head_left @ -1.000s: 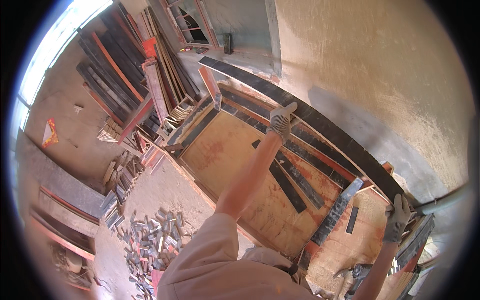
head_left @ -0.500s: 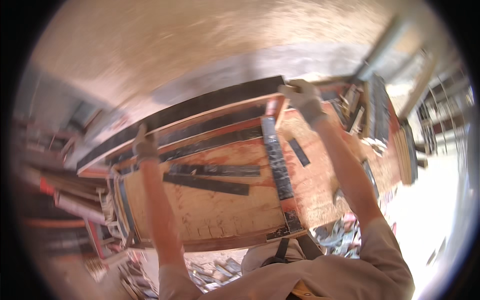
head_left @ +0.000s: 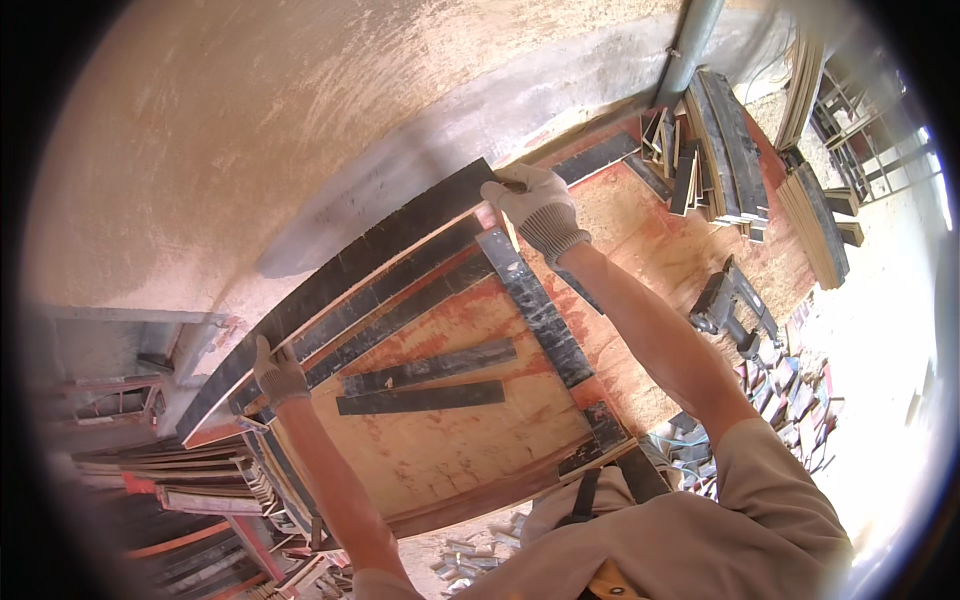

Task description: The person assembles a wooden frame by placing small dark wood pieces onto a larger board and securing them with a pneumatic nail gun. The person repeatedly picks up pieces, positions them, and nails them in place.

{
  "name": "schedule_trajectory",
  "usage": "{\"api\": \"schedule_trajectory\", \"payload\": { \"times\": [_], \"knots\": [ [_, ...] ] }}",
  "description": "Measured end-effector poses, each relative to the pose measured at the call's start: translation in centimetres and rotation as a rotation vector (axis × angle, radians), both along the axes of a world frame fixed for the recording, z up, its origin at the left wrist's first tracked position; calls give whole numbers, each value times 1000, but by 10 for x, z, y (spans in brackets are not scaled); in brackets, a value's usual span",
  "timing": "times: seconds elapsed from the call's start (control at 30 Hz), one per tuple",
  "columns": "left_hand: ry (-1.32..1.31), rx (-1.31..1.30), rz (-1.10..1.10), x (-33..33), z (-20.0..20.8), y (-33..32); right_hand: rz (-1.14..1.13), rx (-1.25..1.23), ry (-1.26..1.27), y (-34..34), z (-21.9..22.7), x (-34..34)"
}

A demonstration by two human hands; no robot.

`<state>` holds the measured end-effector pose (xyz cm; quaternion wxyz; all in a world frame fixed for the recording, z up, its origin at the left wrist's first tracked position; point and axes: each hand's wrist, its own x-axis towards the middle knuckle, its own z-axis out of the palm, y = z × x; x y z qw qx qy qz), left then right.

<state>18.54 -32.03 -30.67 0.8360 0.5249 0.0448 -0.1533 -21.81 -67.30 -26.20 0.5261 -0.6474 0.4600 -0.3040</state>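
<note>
A long black-faced plywood strip (head_left: pixel 370 245) lies slantwise along the far side of the workbench, pale at its cut edge. My left hand (head_left: pixel 278 375), in a whitish knit glove, grips the strip near its left end, thumb on top. At its right end my right hand (head_left: pixel 540 212), gloved the same way, is closed round the corner. Just nearer than the strip run two more dark strips (head_left: pixel 400 310), roughly parallel to it. A black-faced crosspiece (head_left: pixel 537 305) runs toward me below my right hand. Two short dark strips (head_left: pixel 425 397) rest on the bare wooden bench top (head_left: pixel 450 450).
A nail gun (head_left: pixel 735 305) lies at the bench's right side. Stacked plywood strips (head_left: pixel 725 145) stand at the far right, beside a grey pipe (head_left: pixel 688 50). A plastered wall (head_left: pixel 250 130) rises behind the bench. Offcuts (head_left: pixel 790 400) litter the floor; more boards (head_left: pixel 165 475) are piled at left.
My view has turned, so the bench and strip appear more steeply slanted and the nail gun shows more fully. Both hands keep hold of the strip.
</note>
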Motion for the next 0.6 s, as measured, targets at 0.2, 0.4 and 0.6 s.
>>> {"api": "schedule_trajectory", "payload": {
  "times": [0.2, 0.4, 0.6],
  "knots": [
    [20, 54, 48, -19, 24, -12, -34, -28, -5, -1, -3, 10],
    [-183, 920, -521, -154, 99, -90, -94, -31, -15, 1, -1, 7],
    [-1308, 857, -904, -211, 110, -287, -65, 0, -6, 1, 0, 4]
  ]
}}
